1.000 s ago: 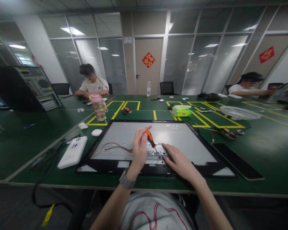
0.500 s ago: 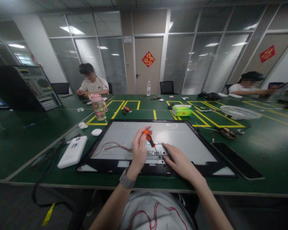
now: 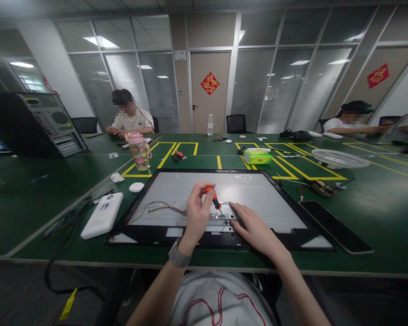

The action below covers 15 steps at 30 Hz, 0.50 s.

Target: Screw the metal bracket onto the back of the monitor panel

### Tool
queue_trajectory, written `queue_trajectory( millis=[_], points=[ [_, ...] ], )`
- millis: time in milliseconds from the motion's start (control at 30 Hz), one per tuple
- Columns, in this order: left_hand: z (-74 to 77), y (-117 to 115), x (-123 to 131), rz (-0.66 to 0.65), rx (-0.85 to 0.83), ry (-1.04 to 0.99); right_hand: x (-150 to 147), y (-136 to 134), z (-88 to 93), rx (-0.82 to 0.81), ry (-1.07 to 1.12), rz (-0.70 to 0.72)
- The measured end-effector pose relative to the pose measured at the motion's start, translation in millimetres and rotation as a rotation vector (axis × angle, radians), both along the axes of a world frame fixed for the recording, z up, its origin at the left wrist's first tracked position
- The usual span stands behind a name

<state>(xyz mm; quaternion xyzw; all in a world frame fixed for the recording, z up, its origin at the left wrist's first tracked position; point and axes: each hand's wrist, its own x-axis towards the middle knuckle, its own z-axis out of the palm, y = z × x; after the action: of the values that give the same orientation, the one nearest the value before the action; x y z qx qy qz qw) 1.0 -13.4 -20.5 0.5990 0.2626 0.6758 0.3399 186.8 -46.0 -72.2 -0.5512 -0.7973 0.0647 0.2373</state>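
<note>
A monitor panel [image 3: 258,194] lies back side up in a black frame on the green table in front of me. My left hand [image 3: 196,213] is closed around a small orange-handled screwdriver [image 3: 213,197], whose tip points down at a metal strip [image 3: 221,219] near the panel's front edge. My right hand [image 3: 253,226] lies flat with fingers stretched out on the panel, right beside that strip. Thin red and white wires [image 3: 159,207] run across the panel to the left of my left hand.
A white power bank [image 3: 103,215] lies left of the panel, a black phone [image 3: 336,226] to its right. Behind are a pink bottle [image 3: 139,151], a green tissue pack [image 3: 257,157], a fan grille [image 3: 340,159] and a PC case [image 3: 37,124]. Two people sit at the far side.
My left hand's fingers have shifted round the screwdriver handle, covering more of it, as if twisting. The right hand has stayed flat on the panel.
</note>
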Motion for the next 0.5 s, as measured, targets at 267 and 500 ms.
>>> queue_trajectory(
  millis=[267,500],
  points=[
    [0.9,0.3,-1.1,-0.028,-0.031,0.028,-1.0,-0.3,1.7,-0.005,0.003,0.001],
    [-1.5,3.0,0.3,0.023,0.037,0.047,-1.6,0.0,1.7,-0.001,-0.012,0.003]
  ],
)
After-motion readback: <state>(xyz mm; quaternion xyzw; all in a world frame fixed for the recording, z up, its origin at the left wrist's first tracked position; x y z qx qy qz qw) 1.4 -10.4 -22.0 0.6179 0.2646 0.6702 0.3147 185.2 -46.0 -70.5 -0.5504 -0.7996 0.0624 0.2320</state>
